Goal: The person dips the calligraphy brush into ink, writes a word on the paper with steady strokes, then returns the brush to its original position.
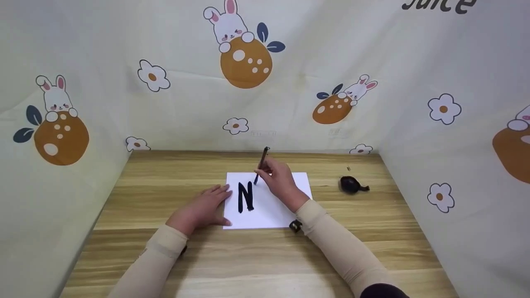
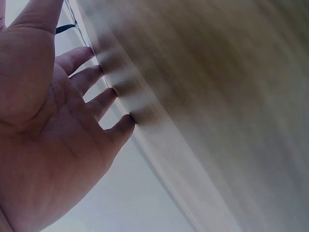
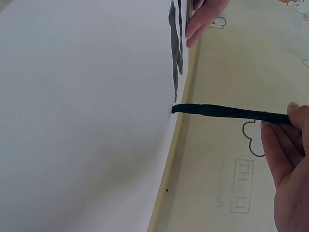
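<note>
Right hand (image 1: 281, 178) pinched the dark writing tool (image 1: 263, 157), tip below its fingers | white paper (image 1: 273, 215) lay under this hand, black N (image 1: 241, 198) to its left | left hand (image 1: 203, 209) rested, fingers apart, at paper's edge

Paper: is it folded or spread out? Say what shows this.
Spread out: the paper lies flat on the table, with no fold visible in the head view.

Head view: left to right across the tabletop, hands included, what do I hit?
Left hand → black painted letter N → dark brush → right hand → small black rounded object with a short stub.
</note>
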Demonstrator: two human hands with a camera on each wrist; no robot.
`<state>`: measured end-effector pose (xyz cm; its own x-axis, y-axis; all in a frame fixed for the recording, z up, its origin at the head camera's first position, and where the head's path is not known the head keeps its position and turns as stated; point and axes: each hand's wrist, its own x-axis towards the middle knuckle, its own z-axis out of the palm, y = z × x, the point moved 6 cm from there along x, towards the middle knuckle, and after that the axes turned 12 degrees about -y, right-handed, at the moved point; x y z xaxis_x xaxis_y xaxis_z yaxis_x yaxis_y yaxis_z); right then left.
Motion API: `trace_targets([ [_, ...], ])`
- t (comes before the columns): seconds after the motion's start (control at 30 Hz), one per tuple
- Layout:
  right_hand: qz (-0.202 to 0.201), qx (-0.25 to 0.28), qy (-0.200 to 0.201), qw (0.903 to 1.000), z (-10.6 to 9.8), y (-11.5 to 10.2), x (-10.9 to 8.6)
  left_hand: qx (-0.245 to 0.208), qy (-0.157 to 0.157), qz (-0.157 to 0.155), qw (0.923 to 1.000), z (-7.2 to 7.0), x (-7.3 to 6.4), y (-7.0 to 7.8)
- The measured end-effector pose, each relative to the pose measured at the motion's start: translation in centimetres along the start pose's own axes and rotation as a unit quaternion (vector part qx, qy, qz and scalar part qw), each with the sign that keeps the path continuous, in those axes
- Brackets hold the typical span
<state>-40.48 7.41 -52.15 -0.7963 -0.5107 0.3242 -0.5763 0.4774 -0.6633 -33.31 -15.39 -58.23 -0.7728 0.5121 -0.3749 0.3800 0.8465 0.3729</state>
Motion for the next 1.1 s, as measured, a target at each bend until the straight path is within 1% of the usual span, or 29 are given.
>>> trace_targets([
  [0.17, 0.001, 0.008, -0.007, 0.9999, 0.1, 0.1, -0.2, -0.003, 0.000, 0.003, 1.0000, 0.0, 0.0, 0.0],
  [0.4, 0.016, -0.006, -0.019, 0.9997, 0.3, 0.4, -0.2, -0.010, 0.002, -0.001, 0.9999, 0.1, 0.1, -0.1],
  [0.57, 0.025, -0.003, -0.027, 0.9993, 0.3, 0.6, -0.3, -0.012, 0.001, -0.002, 0.9999, 0.0, 0.0, -0.1],
  [0.73, 0.026, -0.001, -0.031, 0.9992, 0.3, 0.5, -0.5, -0.012, -0.004, -0.009, 0.9999, 0.1, 0.1, -0.1],
  [0.93, 0.034, 0.000, -0.038, 0.9987, 0.2, 0.5, -0.9, -0.012, -0.006, -0.011, 0.9998, 0.2, 0.2, -0.1],
  [1.1, 0.031, 0.003, -0.043, 0.9986, 0.0, 0.3, -1.1, -0.013, -0.004, -0.010, 0.9999, 0.2, 0.3, -0.2],
])
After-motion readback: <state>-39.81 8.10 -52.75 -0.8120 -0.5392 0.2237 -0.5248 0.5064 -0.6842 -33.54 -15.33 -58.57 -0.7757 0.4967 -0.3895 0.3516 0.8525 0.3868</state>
